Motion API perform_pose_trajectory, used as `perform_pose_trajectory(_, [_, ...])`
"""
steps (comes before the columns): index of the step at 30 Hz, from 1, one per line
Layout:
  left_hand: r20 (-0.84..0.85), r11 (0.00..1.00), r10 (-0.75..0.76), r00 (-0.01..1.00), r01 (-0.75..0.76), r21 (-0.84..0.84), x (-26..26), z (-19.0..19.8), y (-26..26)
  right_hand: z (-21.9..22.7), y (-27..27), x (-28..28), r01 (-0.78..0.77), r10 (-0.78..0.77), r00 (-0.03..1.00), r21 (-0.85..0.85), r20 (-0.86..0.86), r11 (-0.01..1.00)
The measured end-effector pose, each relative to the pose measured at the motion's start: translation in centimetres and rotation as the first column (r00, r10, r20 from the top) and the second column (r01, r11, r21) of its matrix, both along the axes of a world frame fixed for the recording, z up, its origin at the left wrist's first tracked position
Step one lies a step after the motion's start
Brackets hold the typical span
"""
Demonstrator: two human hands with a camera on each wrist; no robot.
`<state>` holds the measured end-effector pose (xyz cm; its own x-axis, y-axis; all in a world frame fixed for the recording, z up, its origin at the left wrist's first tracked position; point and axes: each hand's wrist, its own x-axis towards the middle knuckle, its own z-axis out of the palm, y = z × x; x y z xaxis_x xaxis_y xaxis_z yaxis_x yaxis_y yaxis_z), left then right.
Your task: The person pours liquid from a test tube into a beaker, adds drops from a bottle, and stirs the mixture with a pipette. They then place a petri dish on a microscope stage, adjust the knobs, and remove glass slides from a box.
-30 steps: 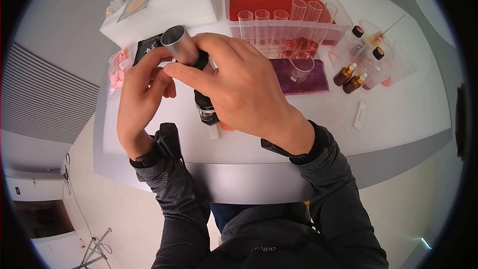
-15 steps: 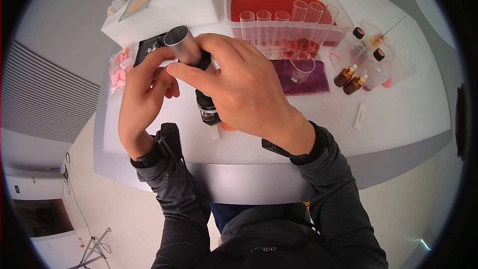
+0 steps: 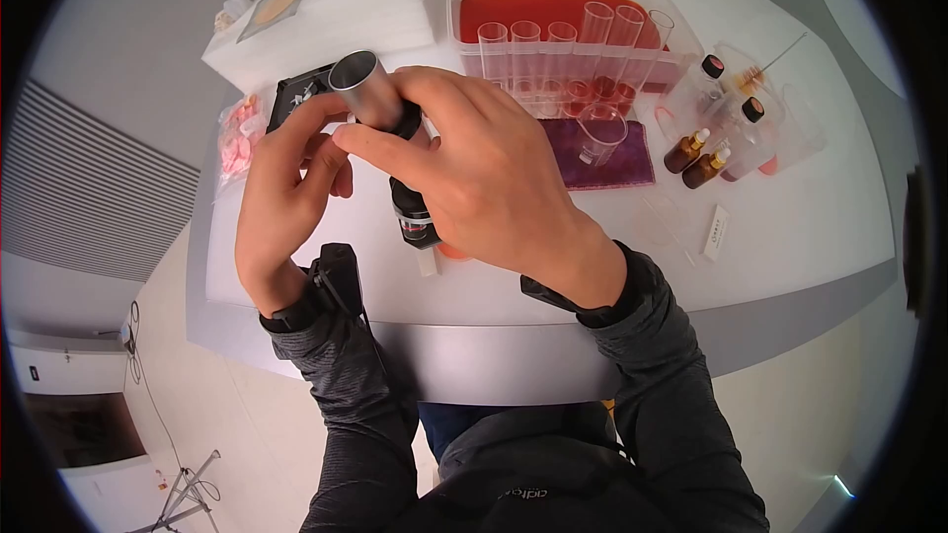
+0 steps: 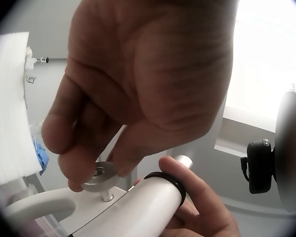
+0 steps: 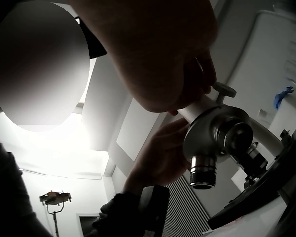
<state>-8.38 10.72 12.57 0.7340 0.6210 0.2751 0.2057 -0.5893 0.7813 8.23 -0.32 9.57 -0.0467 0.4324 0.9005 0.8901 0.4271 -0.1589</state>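
A microscope stands in front of me. Its bare metal tube points up toward the head camera in the head view. My right hand grips the tube with its fingers round the barrel near the black ring. My left hand reaches in from the other side; in the left wrist view its thumb and fingers pinch a round metal knob on the microscope's arm. A second knob and the objective lenses show in the right wrist view. The right hand hides much of the microscope from above.
Behind the hands stands a clear bin of red liquid, with several test tubes before it. A beaker rests on purple cloth. Brown dropper bottles stand right, white foam back left, a pink-filled bag left.
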Motion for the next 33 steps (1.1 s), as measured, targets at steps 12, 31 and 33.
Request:
perform_pose_trajectory(12, [0.024,0.998,-0.006,1.000,0.008,-0.063,0.12,0.02,-0.15,-0.07,0.04,0.02,0.008,-0.008,1.000,0.007,0.007,1.000])
perform_pose_trajectory(31, [-0.032,0.999,-0.011,0.999,0.010,-0.049,0.18,0.47,-0.51,-0.07,0.05,0.10,-0.008,0.008,1.000,0.014,0.004,1.000])
perform_pose_trajectory(33, [-0.044,0.999,0.002,0.999,-0.004,-0.044,0.17,0.58,-0.58,-0.07,0.05,0.06,-0.007,0.007,1.000,0.013,0.000,1.000])
